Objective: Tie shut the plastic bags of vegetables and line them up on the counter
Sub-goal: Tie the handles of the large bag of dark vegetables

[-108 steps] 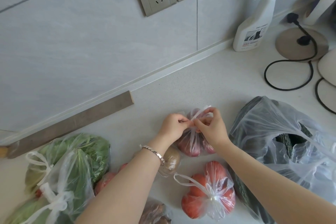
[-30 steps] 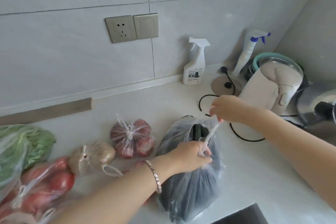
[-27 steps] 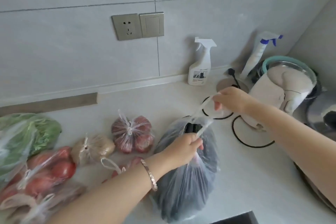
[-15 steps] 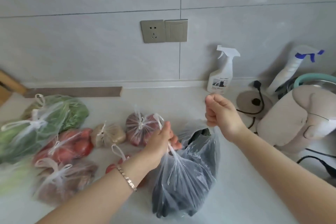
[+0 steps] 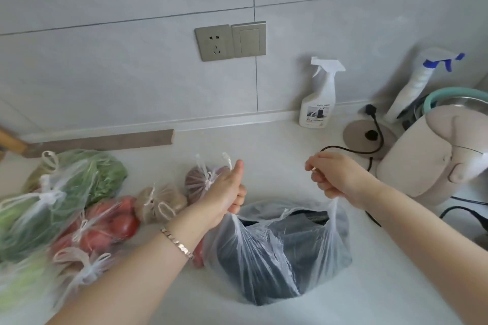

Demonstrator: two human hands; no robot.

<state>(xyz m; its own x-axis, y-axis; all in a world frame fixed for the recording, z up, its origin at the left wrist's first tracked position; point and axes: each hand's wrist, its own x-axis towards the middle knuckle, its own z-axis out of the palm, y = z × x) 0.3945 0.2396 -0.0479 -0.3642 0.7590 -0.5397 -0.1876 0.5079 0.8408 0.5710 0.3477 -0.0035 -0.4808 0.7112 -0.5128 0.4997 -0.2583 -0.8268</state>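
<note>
Handles of the open bag point(image 5: 280, 253) stand apart, one gripped in the left hand point(image 5: 224, 192), one in the right hand point(image 5: 335, 179), fingers curled round each.

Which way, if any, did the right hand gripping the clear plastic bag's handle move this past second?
Yes: the right hand drew back toward the person, away from the white spray bottle.

Left hand point(image 5: 226, 193), right hand point(image 5: 336, 179): clenched, apart
</note>
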